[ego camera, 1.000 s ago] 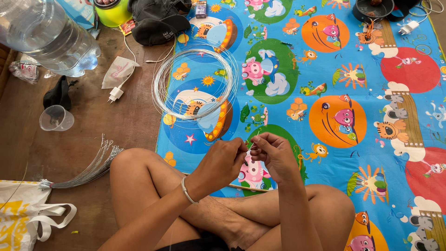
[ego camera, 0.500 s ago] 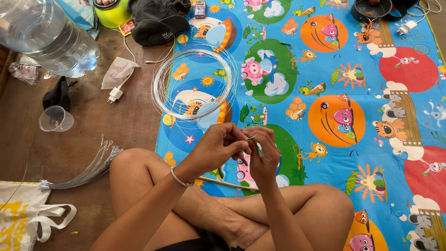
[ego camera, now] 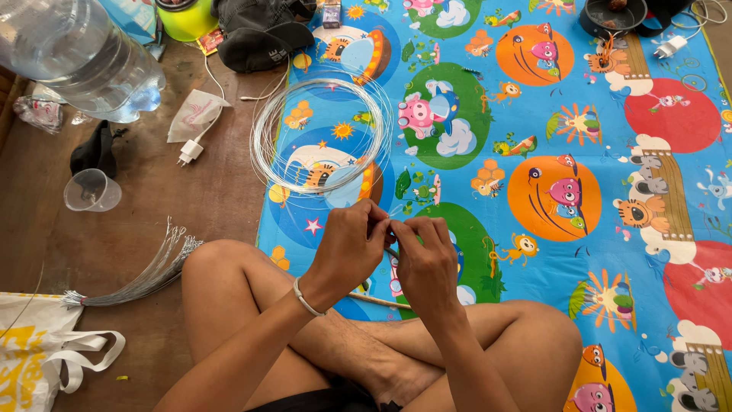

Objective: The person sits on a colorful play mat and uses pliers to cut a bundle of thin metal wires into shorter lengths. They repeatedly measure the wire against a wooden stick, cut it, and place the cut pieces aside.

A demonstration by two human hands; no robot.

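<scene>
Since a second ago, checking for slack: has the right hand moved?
Yes. The right hand has closed in leftward, toward the left hand, beneath the wire coil, which stayed put.

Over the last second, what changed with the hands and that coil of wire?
The left hand and right hand were slightly apart a second ago; they have closed together, fingertips meeting at the near edge of the wire coil, and both pinch the wire there. The coil stayed on the play mat; the bundle of cut wires and plastic cup did not move.

I see a brown wooden floor [ego camera: 137,229] at the left of the frame, and a colourful cartoon play mat [ego camera: 549,191] covers the right.
</scene>
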